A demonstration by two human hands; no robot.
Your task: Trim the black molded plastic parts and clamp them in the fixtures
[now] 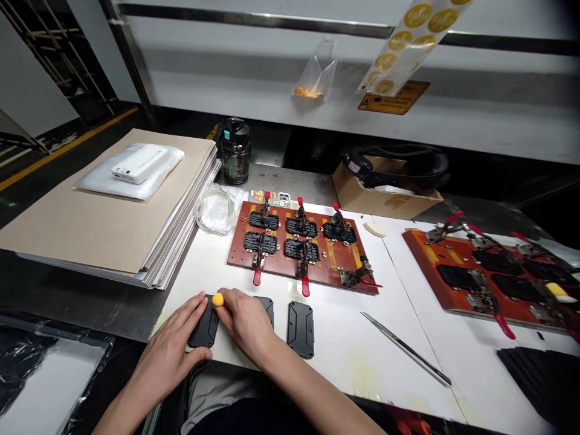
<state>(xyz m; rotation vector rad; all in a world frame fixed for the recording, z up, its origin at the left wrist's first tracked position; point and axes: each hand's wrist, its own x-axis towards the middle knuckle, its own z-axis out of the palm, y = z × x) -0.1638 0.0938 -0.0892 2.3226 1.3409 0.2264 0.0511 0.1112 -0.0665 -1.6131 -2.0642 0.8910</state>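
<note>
My left hand (171, 329) holds a black ribbed plastic cover (203, 325) flat on the white tabletop (344, 338). My right hand (244, 320) pinches a small yellow round piece (218, 299) just above that cover's top edge. A second black cover (267, 308) lies partly hidden behind my right hand. A third black cover (300, 329) lies apart to the right. Beyond them, a red-brown fixture board (299, 269) with red-handled toggle clamps holds several black parts.
Long steel tweezers (405, 348) lie to the right. Another clamp fixture board (480, 281) sits further right. On the left stands a stack of cardboard sheets (104, 202). A dark bottle (235, 151) and an open cardboard box (385, 193) stand behind.
</note>
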